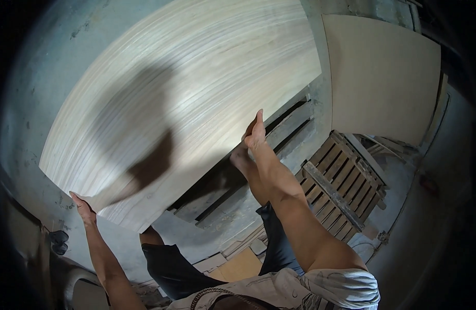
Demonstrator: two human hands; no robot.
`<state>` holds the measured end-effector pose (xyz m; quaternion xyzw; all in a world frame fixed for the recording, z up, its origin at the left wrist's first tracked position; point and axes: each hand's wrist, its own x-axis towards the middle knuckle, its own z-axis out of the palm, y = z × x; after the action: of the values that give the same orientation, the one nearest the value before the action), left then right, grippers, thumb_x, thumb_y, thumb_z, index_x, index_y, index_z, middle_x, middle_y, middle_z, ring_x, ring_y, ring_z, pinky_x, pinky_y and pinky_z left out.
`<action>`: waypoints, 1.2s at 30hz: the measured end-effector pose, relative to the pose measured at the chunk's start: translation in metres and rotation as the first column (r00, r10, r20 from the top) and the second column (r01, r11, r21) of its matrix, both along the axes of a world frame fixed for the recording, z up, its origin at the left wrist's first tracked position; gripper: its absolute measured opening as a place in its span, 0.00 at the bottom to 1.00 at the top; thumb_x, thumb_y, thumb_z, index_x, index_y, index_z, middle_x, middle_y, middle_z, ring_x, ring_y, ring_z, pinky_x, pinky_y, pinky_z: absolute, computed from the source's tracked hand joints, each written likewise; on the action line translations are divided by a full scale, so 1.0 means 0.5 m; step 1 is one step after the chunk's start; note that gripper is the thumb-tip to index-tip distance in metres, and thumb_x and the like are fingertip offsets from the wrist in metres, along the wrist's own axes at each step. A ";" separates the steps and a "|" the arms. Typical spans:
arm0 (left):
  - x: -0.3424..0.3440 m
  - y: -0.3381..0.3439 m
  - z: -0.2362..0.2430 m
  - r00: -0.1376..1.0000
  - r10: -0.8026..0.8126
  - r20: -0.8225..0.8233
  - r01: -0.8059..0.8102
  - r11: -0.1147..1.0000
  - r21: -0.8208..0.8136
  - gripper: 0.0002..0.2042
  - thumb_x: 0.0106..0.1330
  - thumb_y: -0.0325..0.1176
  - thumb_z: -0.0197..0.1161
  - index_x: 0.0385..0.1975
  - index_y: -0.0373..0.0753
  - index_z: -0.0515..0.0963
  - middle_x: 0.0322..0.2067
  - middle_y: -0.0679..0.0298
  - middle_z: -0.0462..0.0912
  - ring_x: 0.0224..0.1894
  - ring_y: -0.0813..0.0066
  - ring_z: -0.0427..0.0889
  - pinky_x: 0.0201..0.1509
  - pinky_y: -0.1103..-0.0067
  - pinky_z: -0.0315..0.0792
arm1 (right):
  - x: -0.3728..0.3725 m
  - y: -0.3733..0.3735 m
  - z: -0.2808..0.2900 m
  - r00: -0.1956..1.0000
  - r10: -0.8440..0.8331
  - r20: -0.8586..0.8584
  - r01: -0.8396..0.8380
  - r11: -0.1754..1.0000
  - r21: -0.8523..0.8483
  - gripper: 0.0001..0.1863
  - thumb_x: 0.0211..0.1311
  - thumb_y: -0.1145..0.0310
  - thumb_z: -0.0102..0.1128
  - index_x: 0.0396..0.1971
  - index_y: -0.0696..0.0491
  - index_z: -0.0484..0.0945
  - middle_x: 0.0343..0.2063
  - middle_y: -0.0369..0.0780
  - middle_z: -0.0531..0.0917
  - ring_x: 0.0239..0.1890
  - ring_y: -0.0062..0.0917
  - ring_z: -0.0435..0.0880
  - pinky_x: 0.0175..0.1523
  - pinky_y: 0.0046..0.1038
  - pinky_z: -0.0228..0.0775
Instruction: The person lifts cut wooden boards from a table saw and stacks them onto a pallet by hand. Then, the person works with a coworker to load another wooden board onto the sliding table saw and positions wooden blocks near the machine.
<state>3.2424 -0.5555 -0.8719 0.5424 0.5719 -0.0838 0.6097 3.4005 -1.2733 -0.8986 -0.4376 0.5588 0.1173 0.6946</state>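
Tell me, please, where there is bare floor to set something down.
Bare floor borders the sheet on its left, and a smaller patch lies between the slats partly under the sheet and the rack. It is crowded between the knees, where scrap boards lie, and where the rack meets the brown board.

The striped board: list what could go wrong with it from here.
The wide striped board could tip or slip: the left hand is at its left end and the right hand at its near edge, with much of it reaching beyond them.
The near edge might knock the person's right leg, which is close to it.
If swung right, its far corner might bump the plain brown panel.
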 end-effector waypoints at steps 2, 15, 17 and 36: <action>0.021 -0.029 -0.026 1.000 -0.022 0.008 0.022 1.000 0.006 0.56 0.65 0.78 0.48 0.76 0.31 0.51 0.74 0.54 0.60 0.72 0.57 0.66 0.75 0.64 0.63 | 0.016 -0.053 -0.010 1.000 -0.023 -0.001 0.023 1.000 -0.011 0.63 0.60 0.23 0.55 0.80 0.52 0.39 0.81 0.41 0.42 0.82 0.34 0.39 0.82 0.38 0.28; 0.021 -0.023 -0.002 0.996 -0.010 0.084 0.011 1.000 -0.015 0.44 0.74 0.69 0.43 0.70 0.29 0.64 0.66 0.57 0.74 0.67 0.62 0.72 0.74 0.73 0.61 | 0.001 -0.031 0.005 0.993 0.014 0.120 -0.033 0.988 0.154 0.46 0.69 0.28 0.46 0.75 0.48 0.60 0.73 0.39 0.66 0.74 0.37 0.64 0.78 0.44 0.51; 0.011 -0.053 0.003 0.999 -0.004 0.031 0.002 0.998 0.070 0.45 0.74 0.70 0.43 0.70 0.28 0.64 0.66 0.56 0.74 0.67 0.62 0.72 0.74 0.73 0.61 | -0.011 -0.025 0.025 0.992 0.011 0.123 -0.019 0.998 0.067 0.45 0.69 0.29 0.47 0.75 0.47 0.61 0.73 0.38 0.67 0.74 0.36 0.64 0.78 0.43 0.51; 0.153 -0.137 0.122 0.818 -0.412 -0.401 0.560 0.415 0.717 0.37 0.65 0.58 0.68 0.58 0.26 0.74 0.53 0.38 0.79 0.58 0.41 0.77 0.65 0.62 0.70 | -0.417 0.275 0.145 0.922 -0.100 -0.373 0.222 0.928 0.300 0.49 0.50 0.17 0.58 0.55 0.48 0.76 0.43 0.34 0.76 0.42 0.28 0.72 0.48 0.34 0.64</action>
<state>3.3190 -0.6243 -0.8109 0.8915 0.4091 -0.0303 0.1924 3.1918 -1.1359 -0.8262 -0.2363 0.6800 0.2287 0.6554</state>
